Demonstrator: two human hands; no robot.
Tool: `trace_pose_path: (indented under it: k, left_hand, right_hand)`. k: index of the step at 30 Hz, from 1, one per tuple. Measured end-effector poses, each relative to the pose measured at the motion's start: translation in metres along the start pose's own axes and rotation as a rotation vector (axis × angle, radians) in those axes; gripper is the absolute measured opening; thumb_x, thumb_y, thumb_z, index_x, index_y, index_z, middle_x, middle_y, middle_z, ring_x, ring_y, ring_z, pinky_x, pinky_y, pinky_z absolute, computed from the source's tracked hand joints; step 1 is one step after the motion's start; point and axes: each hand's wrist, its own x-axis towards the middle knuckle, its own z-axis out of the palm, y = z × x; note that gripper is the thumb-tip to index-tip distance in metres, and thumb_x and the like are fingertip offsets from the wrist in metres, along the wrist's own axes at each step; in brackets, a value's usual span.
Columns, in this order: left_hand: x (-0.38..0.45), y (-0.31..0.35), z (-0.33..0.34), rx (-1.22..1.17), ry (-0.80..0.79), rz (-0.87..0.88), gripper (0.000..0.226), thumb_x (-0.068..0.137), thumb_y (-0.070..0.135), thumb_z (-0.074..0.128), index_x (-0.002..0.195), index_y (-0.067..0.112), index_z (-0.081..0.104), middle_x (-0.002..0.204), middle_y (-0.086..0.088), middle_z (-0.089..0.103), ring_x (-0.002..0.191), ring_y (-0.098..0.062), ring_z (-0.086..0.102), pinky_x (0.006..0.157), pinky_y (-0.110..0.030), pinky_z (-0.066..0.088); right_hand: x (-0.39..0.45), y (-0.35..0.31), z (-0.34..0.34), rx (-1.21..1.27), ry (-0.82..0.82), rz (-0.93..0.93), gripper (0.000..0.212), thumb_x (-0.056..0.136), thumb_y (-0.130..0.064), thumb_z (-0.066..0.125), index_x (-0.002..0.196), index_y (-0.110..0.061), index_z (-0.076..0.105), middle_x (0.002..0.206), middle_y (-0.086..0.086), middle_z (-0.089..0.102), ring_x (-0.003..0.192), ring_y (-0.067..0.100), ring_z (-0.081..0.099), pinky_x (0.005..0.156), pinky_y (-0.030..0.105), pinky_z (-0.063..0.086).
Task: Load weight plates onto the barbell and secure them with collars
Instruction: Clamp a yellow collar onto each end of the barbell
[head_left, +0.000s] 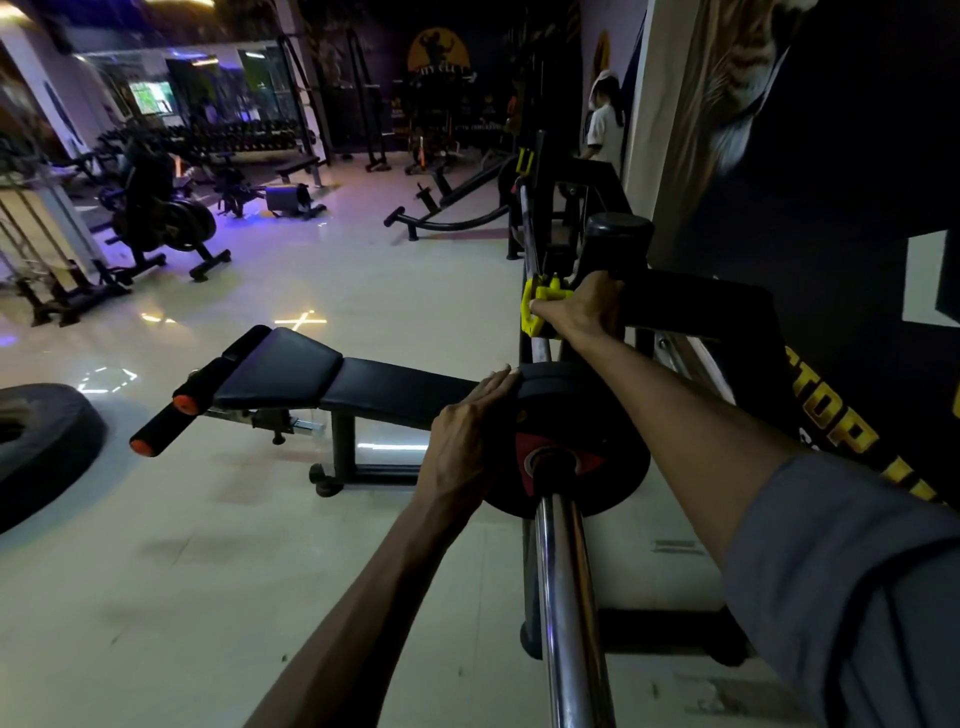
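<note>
Pale gym flooring is filling the left of the frame. At centre, a heavy, rigid weight plate is sitting on the barbell; the left hand is pressing its rim flat-fingered, a sensible hold. Above, the right hand is gripping the rack's yellow hook.

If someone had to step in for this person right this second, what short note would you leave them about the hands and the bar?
Left hand: fingers laid straight over the rim of the black round weight plate with a red hub, steadying it.
Right hand: reaching past the plate, gripping the yellow plastic hook on the black rack, where the chrome steel barbell rests.
Done: one plate is on the barbell's near sleeve.
Left: no collar shows outside the plate; fit one. The far end cannot be judged.
</note>
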Motion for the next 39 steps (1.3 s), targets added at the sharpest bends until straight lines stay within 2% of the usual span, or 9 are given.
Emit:
trace_pose_path:
  k: [6, 9, 11, 15, 20, 24, 30, 35, 39]
  left_hand:
    - [-0.004, -0.003, 0.007, -0.006, 0.01, -0.021, 0.069, 0.09, -0.004, 0.069, 0.153, 0.015, 0.047, 0.156, -0.006, 0.048, 0.144, -0.021, 0.048, 0.119, -0.034, 0.041]
    - [-0.003, -0.005, 0.007, -0.003, 0.006, -0.02, 0.066, 0.093, 0.003, 0.07, 0.153, 0.016, 0.047, 0.156, -0.006, 0.049, 0.142, -0.021, 0.051, 0.118, -0.036, 0.042]
    - [-0.001, -0.007, 0.003, 0.001, -0.015, -0.038, 0.063, 0.095, 0.011, 0.071, 0.153, 0.017, 0.049, 0.155, -0.006, 0.051, 0.14, -0.021, 0.053, 0.117, -0.033, 0.042]
    - [-0.017, -0.002, -0.011, -0.14, 0.019, -0.131, 0.056, 0.098, 0.025, 0.07, 0.15, 0.012, 0.053, 0.148, -0.008, 0.059, 0.137, -0.021, 0.057, 0.114, -0.031, 0.046]
    - [-0.086, 0.019, -0.027, -0.331, 0.167, -0.229, 0.036, 0.101, 0.026, 0.066, 0.134, 0.011, 0.066, 0.128, -0.001, 0.071, 0.117, -0.011, 0.067, 0.1, -0.034, 0.056]
    - [-0.154, 0.046, -0.042, -0.536, 0.031, -0.248, 0.03, 0.107, 0.035, 0.056, 0.132, 0.024, 0.067, 0.12, 0.012, 0.075, 0.114, -0.004, 0.069, 0.095, -0.028, 0.058]
    - [-0.224, 0.082, -0.064, -0.726, -0.098, -0.268, 0.041, 0.107, 0.046, 0.05, 0.141, 0.027, 0.061, 0.136, 0.006, 0.068, 0.129, -0.018, 0.064, 0.103, -0.043, 0.053]
    - [-0.267, 0.093, -0.068, -0.751, -0.166, -0.298, 0.029, 0.107, 0.033, 0.057, 0.131, 0.023, 0.069, 0.123, 0.002, 0.075, 0.12, -0.021, 0.069, 0.099, -0.042, 0.058]
    - [-0.289, 0.101, -0.066, -0.811, -0.188, -0.292, 0.031, 0.104, 0.024, 0.061, 0.136, 0.023, 0.066, 0.124, 0.0, 0.074, 0.119, -0.022, 0.069, 0.093, -0.028, 0.059]
  right_hand:
    - [0.001, -0.036, -0.013, 0.104, -0.011, -0.051, 0.063, 0.067, -0.038, 0.091, 0.112, -0.002, 0.067, 0.117, 0.012, 0.066, 0.106, 0.023, 0.065, 0.08, 0.032, 0.056]
    - [-0.015, -0.053, -0.034, 0.251, -0.073, -0.174, 0.028, 0.072, -0.033, 0.09, 0.076, -0.018, 0.067, 0.076, -0.001, 0.07, 0.065, 0.007, 0.068, 0.055, 0.018, 0.055]
    - [-0.038, -0.052, -0.053, 0.334, -0.104, -0.248, 0.026, 0.076, -0.029, 0.088, 0.062, -0.023, 0.066, 0.064, -0.002, 0.07, 0.052, 0.002, 0.067, 0.05, 0.021, 0.054]
    - [-0.091, -0.019, -0.094, 0.448, -0.147, -0.24, 0.024, 0.079, -0.03, 0.086, 0.082, -0.007, 0.08, 0.08, 0.013, 0.079, 0.066, 0.01, 0.075, 0.07, 0.037, 0.066]
    - [-0.176, 0.052, -0.135, 0.496, -0.194, -0.215, 0.024, 0.079, -0.038, 0.085, 0.093, -0.018, 0.083, 0.087, 0.001, 0.081, 0.088, 0.021, 0.079, 0.084, 0.054, 0.062]
    - [-0.25, 0.099, -0.157, 0.499, -0.302, -0.262, 0.027, 0.084, -0.037, 0.082, 0.106, -0.022, 0.08, 0.099, -0.003, 0.081, 0.096, 0.016, 0.078, 0.088, 0.05, 0.063]
    - [-0.34, 0.135, -0.175, 0.495, -0.448, -0.271, 0.033, 0.088, -0.043, 0.074, 0.116, -0.028, 0.076, 0.113, -0.005, 0.078, 0.11, 0.015, 0.074, 0.092, 0.042, 0.062]
    - [-0.388, 0.153, -0.177, 0.539, -0.548, -0.229, 0.032, 0.094, -0.034, 0.073, 0.124, -0.025, 0.072, 0.119, -0.001, 0.076, 0.111, 0.015, 0.074, 0.086, 0.027, 0.062]
    - [-0.408, 0.171, -0.177, 0.515, -0.565, -0.193, 0.038, 0.095, -0.043, 0.07, 0.13, -0.029, 0.068, 0.124, -0.006, 0.075, 0.118, 0.013, 0.071, 0.096, 0.03, 0.059]
